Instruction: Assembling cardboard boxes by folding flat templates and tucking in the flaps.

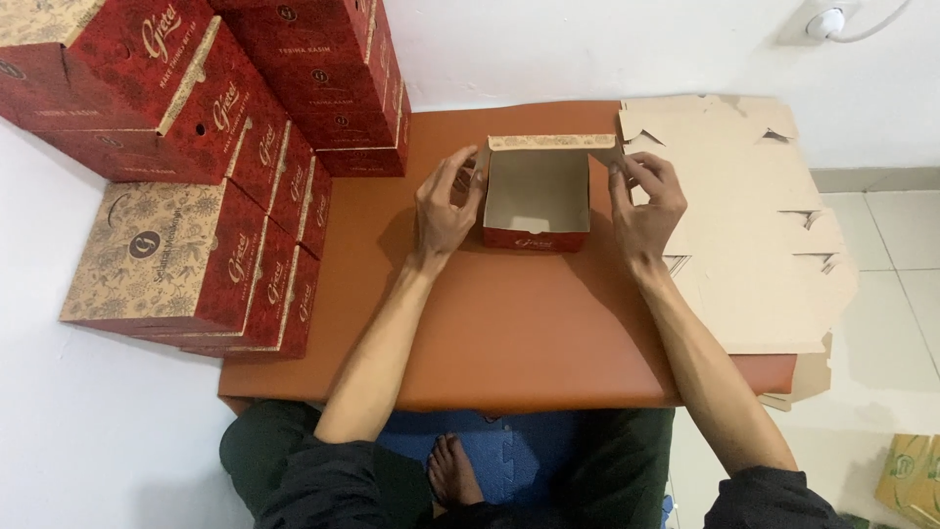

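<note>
Hiding behind both hands (pixel 446 208) (pixel 646 201), side flaps of open box (pixel 537 191).

The open box (pixel 537 196) is plain pale brown inside, with a deep red front wall bearing a small gold mark and a tan, ornamented far rim. The desk (pixel 490 333) is a flat orange-brown. Along its left edge the stacked boxes (pixel 196 167) are deep red with gold lettering, and their lids are tan with a dark floral pattern. At the right edge the flat cardboard blanks (pixel 744 225) are unprinted beige. The floor mat (pixel 509 441) is blue.
</note>
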